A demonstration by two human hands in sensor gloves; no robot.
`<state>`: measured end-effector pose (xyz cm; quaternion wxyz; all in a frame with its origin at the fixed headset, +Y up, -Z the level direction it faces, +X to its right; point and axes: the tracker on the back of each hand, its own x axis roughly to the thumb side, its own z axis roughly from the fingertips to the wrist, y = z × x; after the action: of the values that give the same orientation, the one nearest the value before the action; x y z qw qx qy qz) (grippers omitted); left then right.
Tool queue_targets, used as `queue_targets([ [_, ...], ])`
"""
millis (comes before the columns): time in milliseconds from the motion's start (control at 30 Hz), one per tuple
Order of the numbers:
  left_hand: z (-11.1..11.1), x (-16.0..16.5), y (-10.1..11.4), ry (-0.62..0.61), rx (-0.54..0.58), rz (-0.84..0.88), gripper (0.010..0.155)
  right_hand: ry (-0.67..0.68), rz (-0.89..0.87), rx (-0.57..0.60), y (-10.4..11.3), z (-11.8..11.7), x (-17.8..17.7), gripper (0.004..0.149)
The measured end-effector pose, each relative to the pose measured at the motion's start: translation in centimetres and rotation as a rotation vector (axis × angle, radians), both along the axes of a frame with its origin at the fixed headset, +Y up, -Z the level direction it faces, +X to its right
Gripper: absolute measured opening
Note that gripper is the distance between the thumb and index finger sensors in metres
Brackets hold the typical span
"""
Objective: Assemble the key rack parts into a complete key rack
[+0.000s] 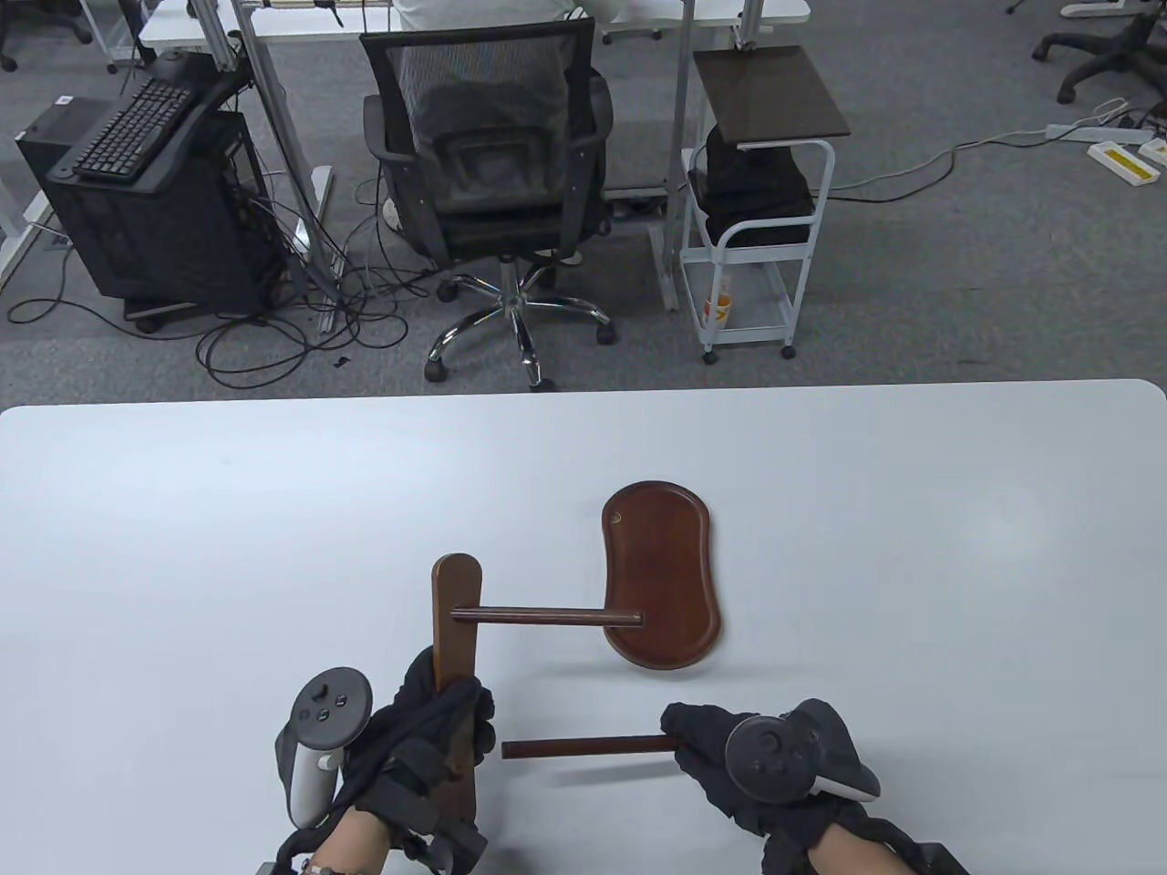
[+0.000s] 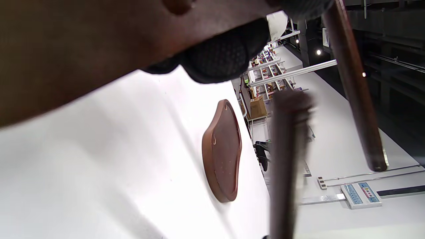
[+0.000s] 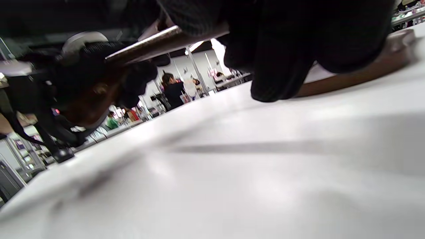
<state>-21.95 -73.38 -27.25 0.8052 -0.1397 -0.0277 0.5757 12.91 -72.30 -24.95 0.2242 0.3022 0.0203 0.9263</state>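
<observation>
left grip (image 1: 428,729): black glove, grey tracker | right grip (image 1: 775,756): same

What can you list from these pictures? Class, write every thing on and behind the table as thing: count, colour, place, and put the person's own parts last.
Flat board: one, dark brown wood, table's near left, gripped by the left hand.
Fitted rod: one, dark brown, sticks out of the board towards the tray.
Loose rod: one, dark brown, held level beside the board.
Base tray: one, reddish brown, lying flat at the table's middle.
Table: one, white.
Office chair: one, black mesh, behind the table.
Cart: one, white with a dark top, right of the chair.
Computer tower: one, black, far left.
Left hand: black glove, grey tracker.
Right hand: black glove, grips the loose rod.
</observation>
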Motion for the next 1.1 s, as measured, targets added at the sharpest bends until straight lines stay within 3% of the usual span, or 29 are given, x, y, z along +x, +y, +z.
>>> queue_targets([
  [367,0.1,0.0,0.0,0.019,-0.001,-0.003,0.060,0.050,-0.105,0.015,0.7,1.2,-1.3,0.045],
  [633,0.2,0.4,-0.1,0.019,-0.008,-0.014,0.060,0.026,-0.101,0.025,0.6,1.3,-1.5,0.044],
  [767,0.2,0.7,-0.3,0.017,-0.009,-0.035,0.061,0.011,-0.179,0.021,0.8,1.4,-1.6,0.042],
  [1100,0.3,1.0,-0.5,0.039,0.006,-0.066,0.060,-0.015,-0.305,-0.058,0.9,1.4,-1.6,0.043],
])
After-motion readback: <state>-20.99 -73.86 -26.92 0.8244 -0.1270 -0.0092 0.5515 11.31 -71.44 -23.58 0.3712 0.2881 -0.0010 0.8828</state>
